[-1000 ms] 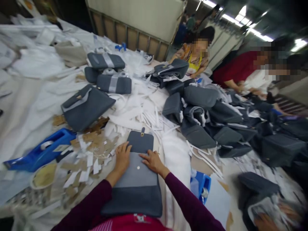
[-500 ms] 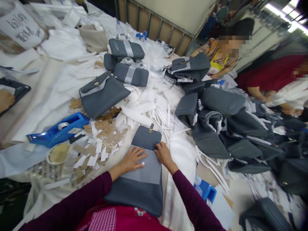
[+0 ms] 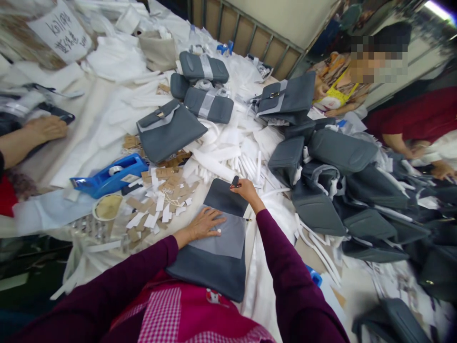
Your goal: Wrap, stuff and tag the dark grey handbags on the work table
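Observation:
A dark grey bag (image 3: 210, 274) lies flat in front of me, its flap (image 3: 221, 194) spread away from me. A pale translucent sheet (image 3: 228, 238) covers the middle of the bag. My left hand (image 3: 205, 223) rests flat on this sheet with its fingers stretched out. At the flap's far edge, my right hand (image 3: 248, 193) pinches the short strap tab (image 3: 234, 181). The fingers partly hide the tab's metal fitting. A small metal piece (image 3: 249, 219) shows at the bag's right edge.
Left of the bag are a blue tape dispenser (image 3: 112, 176), a round tape roll (image 3: 107, 207) and scattered paper tags (image 3: 167, 195). More grey bags (image 3: 342, 147) are heaped on the right. A co-worker's hand (image 3: 48, 127) is at far left; other people work at upper right.
My right hand has moved from the flap's lower right side up to the strap tab and closed on it. My left hand stays flat on the sheet. The camera view has shifted.

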Demonstrator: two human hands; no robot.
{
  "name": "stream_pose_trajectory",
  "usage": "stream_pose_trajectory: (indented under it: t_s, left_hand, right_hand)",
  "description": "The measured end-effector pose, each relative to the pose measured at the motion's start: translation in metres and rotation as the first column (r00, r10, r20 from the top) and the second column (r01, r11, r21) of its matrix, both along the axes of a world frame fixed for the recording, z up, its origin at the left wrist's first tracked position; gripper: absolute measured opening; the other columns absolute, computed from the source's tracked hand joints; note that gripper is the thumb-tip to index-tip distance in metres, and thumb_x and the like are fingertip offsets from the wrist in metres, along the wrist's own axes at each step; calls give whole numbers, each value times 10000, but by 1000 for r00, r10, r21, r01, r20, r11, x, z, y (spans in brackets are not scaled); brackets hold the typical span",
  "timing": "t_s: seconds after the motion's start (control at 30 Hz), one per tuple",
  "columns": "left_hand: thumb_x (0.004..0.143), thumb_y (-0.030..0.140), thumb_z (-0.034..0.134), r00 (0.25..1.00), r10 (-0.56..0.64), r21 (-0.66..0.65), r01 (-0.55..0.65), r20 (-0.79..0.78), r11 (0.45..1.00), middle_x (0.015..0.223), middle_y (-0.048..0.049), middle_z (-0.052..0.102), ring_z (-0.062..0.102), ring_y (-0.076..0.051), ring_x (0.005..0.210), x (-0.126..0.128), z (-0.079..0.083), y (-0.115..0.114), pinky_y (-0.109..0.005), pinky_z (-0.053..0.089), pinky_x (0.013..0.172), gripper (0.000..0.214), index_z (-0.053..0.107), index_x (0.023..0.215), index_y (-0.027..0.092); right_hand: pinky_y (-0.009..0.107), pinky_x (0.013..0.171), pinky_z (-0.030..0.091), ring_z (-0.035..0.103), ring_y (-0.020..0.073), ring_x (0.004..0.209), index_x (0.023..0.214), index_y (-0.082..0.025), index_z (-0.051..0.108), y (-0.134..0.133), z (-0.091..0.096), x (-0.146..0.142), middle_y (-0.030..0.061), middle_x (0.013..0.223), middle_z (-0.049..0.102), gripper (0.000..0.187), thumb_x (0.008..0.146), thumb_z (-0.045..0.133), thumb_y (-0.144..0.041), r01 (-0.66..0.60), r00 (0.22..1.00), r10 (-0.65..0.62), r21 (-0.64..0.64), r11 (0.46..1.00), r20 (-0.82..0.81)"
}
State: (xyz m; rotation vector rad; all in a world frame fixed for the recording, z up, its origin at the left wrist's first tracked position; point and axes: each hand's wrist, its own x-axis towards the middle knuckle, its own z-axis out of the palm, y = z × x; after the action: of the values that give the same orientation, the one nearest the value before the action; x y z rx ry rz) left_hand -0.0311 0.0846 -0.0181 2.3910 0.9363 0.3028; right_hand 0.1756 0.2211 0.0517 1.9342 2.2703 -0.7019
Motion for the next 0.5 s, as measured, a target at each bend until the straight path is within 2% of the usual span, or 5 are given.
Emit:
stream_pose_trajectory:
  t_s: [0.13,0.2,0.3,0.4,0.5]
  left_hand:
    - [853,606,534,998,70,8,-70,4,998,1341,-138,504,412,-346,1242,0,2,-4,-550,280,1060,594,515,1361,299]
    - [837,593,569,997,72,-10,-72,26,997,1326,-118,537,413,-353,1249,-2,-1,-7,-563,242,1082,539,591,1284,292]
    - [823,548,616,997,41,-57,-37,68,998,1310,-87,582,431,-334,1258,-13,-9,-12,-540,180,1126,491,630,1227,270]
    - [745,614,664,990,125,-97,-119,66,988,1395,-138,510,378,-360,1314,-29,-22,-18,-544,190,1129,691,567,1308,226]
    - [670,661,702,974,224,-155,-215,41,964,1458,-176,422,337,-375,1348,-41,-33,-20,-541,230,1120,842,517,1355,207]
  right_hand:
    - [259,704,389,555,170,828,939,-193,592,-71,23,-6,35,884,626,118,826,555,-194,-168,978,182,132,977,-105]
    - [273,733,397,538,186,875,957,-199,564,-119,18,-10,51,903,599,200,818,464,-96,-225,954,261,219,949,-148]
    - [282,761,410,527,196,897,949,-194,548,-174,-5,-13,62,895,570,314,769,381,2,-199,937,263,266,943,-231]
    - [276,780,421,529,190,897,929,-188,551,-195,-27,-12,62,884,563,333,759,366,32,-139,926,217,256,957,-308]
    - [277,797,431,530,190,906,930,-190,555,-197,-35,-12,62,896,560,298,790,383,8,-148,924,223,249,957,-310]
